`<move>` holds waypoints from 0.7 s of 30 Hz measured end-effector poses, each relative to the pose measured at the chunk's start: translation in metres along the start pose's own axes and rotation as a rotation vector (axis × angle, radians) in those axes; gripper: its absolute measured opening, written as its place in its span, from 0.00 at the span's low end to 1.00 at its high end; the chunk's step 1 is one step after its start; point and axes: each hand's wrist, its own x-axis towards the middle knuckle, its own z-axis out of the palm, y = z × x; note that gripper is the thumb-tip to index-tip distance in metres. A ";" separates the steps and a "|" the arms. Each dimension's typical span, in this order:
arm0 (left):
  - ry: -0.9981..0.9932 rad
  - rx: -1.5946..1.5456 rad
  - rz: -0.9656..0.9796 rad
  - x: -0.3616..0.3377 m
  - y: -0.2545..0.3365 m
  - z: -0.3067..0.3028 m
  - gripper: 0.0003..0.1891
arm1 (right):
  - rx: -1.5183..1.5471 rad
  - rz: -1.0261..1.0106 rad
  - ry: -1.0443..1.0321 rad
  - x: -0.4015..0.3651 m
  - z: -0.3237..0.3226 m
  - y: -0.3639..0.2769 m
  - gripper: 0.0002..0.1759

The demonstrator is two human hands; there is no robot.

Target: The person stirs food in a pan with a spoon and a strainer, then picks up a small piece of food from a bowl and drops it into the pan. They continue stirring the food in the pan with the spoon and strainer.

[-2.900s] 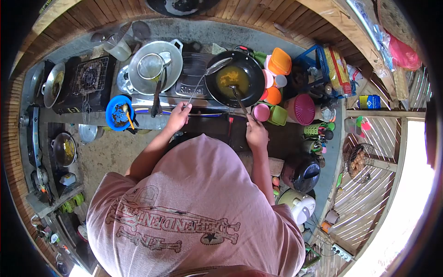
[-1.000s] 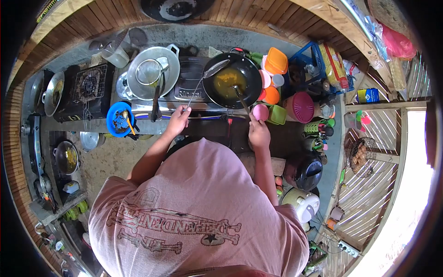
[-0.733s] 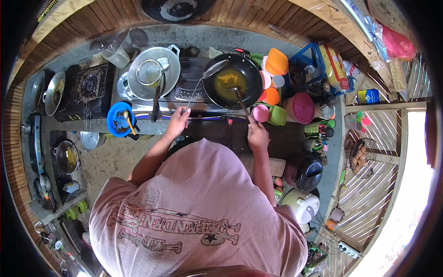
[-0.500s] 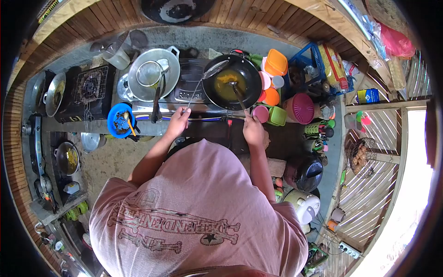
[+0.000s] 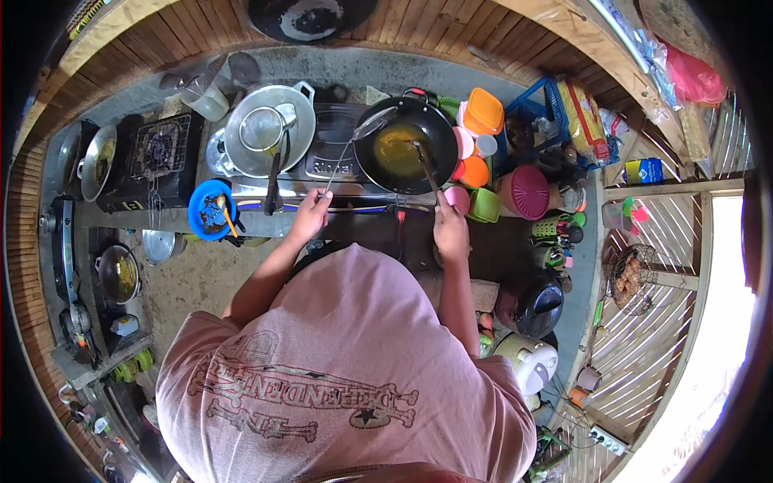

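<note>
My left hand (image 5: 313, 213) is closed round the thin metal handle of a skimmer (image 5: 375, 122), whose round head rests over the left rim of a black wok (image 5: 374, 173). Yellowish oil (image 5: 396, 153) lies in the wok's bottom. My right hand (image 5: 450, 229) grips the handle of a ladle (image 5: 427, 166); its head is at the right side of the oil, and I cannot see its shape clearly. The wok sits on the right side of a gas stove (image 5: 332, 145). On the stove's left side stands a large metal pot (image 5: 233, 145) with a strainer (image 5: 262, 129) in it.
Right of the wok stand several plastic containers, among them an orange one (image 5: 485, 111), a green one (image 5: 484, 206) and a pink-lidded tub (image 5: 527, 191). A blue bowl (image 5: 203, 227) with a spoon sits at the counter's left front edge. A wire basket of eggs (image 5: 630, 278) hangs at right.
My right hand has shifted slightly right and toward me, and the ladle's head has moved rightward in the oil. The left hand and skimmer stay nearly in place.
</note>
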 end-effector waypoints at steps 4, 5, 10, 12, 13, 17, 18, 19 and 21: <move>0.004 -0.029 0.013 0.002 -0.008 0.000 0.20 | 0.160 0.047 0.021 -0.015 -0.007 0.018 0.22; 0.006 -0.030 0.017 0.004 -0.010 -0.001 0.20 | 0.147 0.070 0.005 -0.019 -0.006 0.025 0.22; 0.021 0.015 0.002 0.000 -0.001 -0.001 0.21 | 0.137 0.153 -0.016 -0.021 -0.012 0.031 0.22; 0.013 0.012 0.002 0.000 0.000 -0.001 0.21 | 0.166 0.140 0.020 -0.022 -0.013 0.032 0.22; 0.008 0.009 0.003 0.001 0.000 -0.001 0.22 | 0.168 0.139 0.025 -0.022 -0.014 0.032 0.22; -0.006 0.007 0.008 0.002 -0.001 -0.002 0.22 | 0.150 0.173 0.009 -0.022 -0.019 0.028 0.22; -0.002 0.017 0.002 0.002 -0.001 -0.001 0.22 | 0.149 0.173 0.011 -0.022 -0.020 0.027 0.22; 0.001 0.027 -0.005 0.002 0.000 -0.001 0.22 | 0.155 0.198 0.007 -0.023 -0.020 0.026 0.22; -0.009 0.017 -0.014 -0.001 0.005 0.001 0.22 | 0.161 0.220 0.004 -0.023 -0.019 0.027 0.22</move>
